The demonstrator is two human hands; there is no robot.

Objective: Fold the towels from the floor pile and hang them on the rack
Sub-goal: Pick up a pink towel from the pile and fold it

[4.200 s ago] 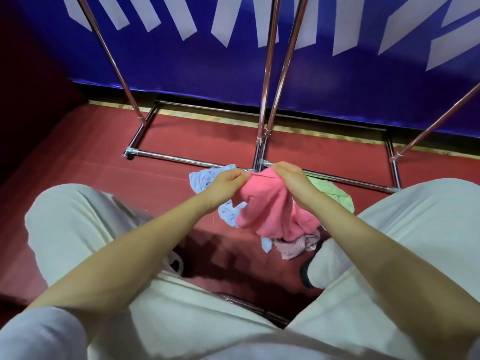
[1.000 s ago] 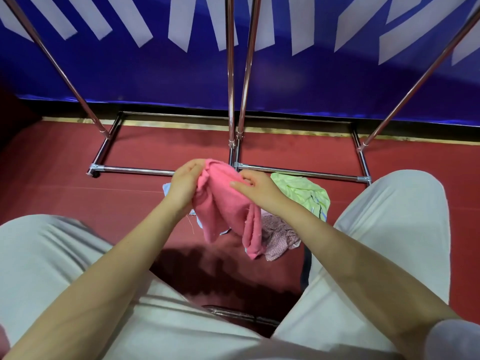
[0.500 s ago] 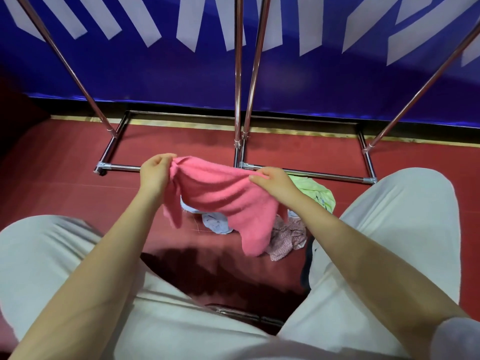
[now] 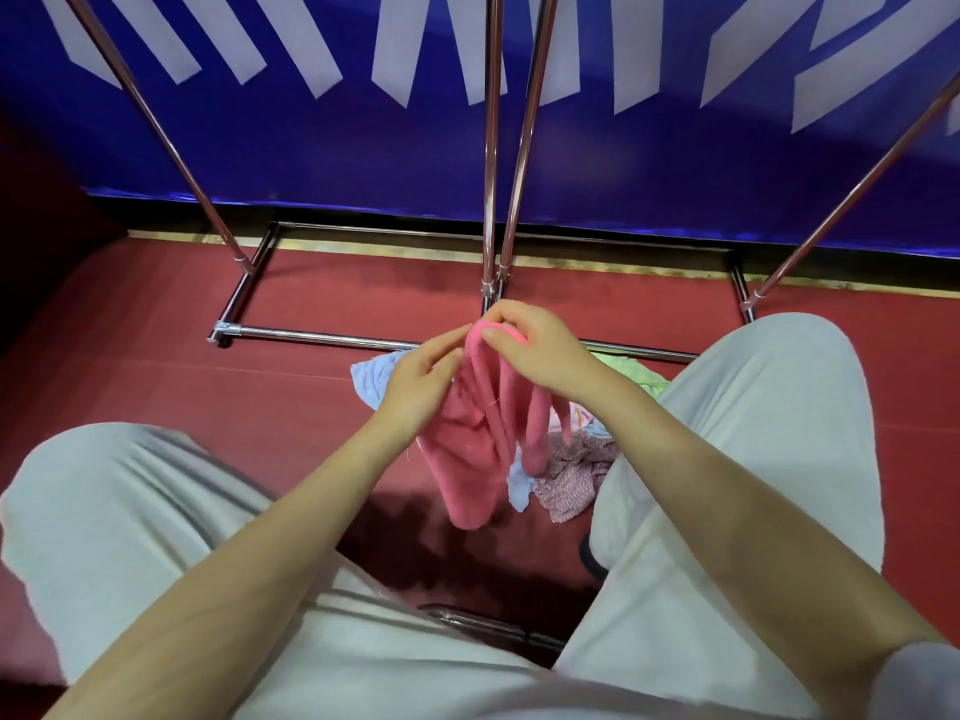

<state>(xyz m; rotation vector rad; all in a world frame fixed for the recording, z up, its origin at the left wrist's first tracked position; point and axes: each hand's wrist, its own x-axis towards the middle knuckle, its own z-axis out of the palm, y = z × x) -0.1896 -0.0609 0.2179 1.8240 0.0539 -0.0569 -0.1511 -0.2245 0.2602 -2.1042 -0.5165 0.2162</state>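
A pink towel (image 4: 478,454) hangs in folds between my knees, above the floor. My right hand (image 4: 540,350) pinches its top edge between thumb and fingers. My left hand (image 4: 421,379) is beside it with fingers stretched toward the same top edge, touching the cloth. Under the towel lies the floor pile: a light blue towel (image 4: 371,379), a green towel (image 4: 636,371) and a mauve patterned cloth (image 4: 571,480). The chrome rack (image 4: 491,163) rises just behind my hands.
The rack's base bars (image 4: 322,336) lie on the red floor (image 4: 156,366) in front of me. A blue wall banner (image 4: 623,163) stands behind the rack. My knees in pale trousers (image 4: 130,511) flank the pile. A metal bar (image 4: 483,623) lies under my legs.
Half a second ago the pink towel was stretched wide between my hands. My left hand has come in next to my right, and the towel now hangs doubled in narrow folds.
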